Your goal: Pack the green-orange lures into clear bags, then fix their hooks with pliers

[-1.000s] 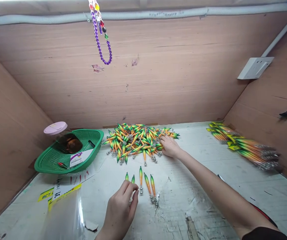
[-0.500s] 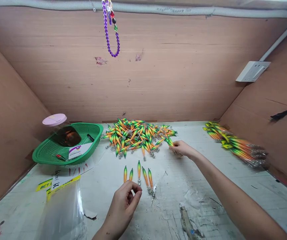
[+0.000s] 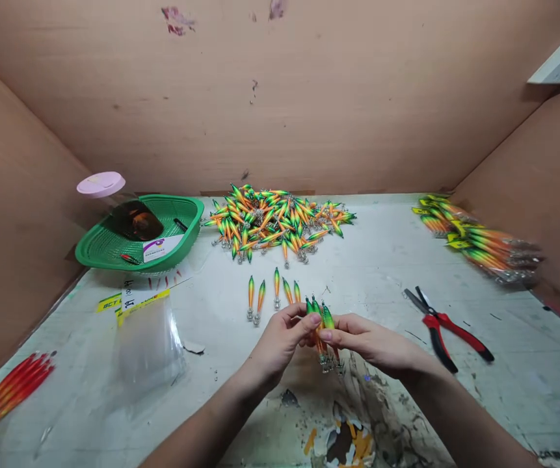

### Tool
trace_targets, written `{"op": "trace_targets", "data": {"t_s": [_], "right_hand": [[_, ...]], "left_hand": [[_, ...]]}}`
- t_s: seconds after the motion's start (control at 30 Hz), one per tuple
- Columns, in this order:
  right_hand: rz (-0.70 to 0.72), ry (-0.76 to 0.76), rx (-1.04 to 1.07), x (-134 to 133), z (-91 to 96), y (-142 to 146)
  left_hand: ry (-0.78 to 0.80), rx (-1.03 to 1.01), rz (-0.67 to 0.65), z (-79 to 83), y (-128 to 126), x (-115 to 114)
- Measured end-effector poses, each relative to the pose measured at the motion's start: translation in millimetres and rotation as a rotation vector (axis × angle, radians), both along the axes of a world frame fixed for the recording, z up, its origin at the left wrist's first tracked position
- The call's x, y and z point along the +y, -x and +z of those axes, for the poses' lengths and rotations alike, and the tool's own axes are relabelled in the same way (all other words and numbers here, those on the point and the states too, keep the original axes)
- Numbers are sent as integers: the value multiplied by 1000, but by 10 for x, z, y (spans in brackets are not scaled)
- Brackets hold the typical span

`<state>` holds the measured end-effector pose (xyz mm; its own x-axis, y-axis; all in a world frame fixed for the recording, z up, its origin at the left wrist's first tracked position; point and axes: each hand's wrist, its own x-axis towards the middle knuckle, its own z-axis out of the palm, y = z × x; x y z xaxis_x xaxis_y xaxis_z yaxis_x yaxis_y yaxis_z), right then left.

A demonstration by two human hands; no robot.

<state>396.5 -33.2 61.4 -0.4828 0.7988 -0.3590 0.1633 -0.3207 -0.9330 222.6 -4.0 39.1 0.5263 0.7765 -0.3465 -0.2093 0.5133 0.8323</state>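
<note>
Several green-and-orange squid jigs (image 3: 327, 317) are pinched between my two hands, tips up and wire hook crowns hanging down. My left hand (image 3: 284, 338) grips them from the left with thumb and fingers closed. From the other side, my right hand (image 3: 365, 338) has its thumb and fingers closed on them too. Just beyond my hands, a loose row of squid jigs (image 3: 276, 289) lies on the table, some partly hidden by my left hand. A big pile of the same squid jigs (image 3: 270, 224) rests near the back wall.
On the left stands a green basket (image 3: 189, 240) with a lidded jar (image 3: 136, 218) in it. Clear bags (image 3: 146, 351) lie before it, red jigs (image 3: 16, 390) at lower left. Red-handled pliers (image 3: 436, 318) and bagged jigs (image 3: 484, 247) are on the right. The table (image 3: 382, 260) has a damaged front patch.
My right hand has come back from the pile with several squid jigs and met my left hand, which now grips them too. The view has tilted down, bringing the pliers into sight.
</note>
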Motion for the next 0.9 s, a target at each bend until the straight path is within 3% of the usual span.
{"op": "trace_targets", "data": {"t_s": [0.3, 0.67, 0.9], "right_hand": [[-89, 52, 122, -103, -11, 90], [-221, 73, 166, -135, -71, 122], [-230, 97, 179, -160, -122, 88]], "left_hand": [[126, 20, -21, -38, 151, -15], [122, -33, -53, 46, 185, -48], [100, -52, -85, 81, 201, -65]]}}
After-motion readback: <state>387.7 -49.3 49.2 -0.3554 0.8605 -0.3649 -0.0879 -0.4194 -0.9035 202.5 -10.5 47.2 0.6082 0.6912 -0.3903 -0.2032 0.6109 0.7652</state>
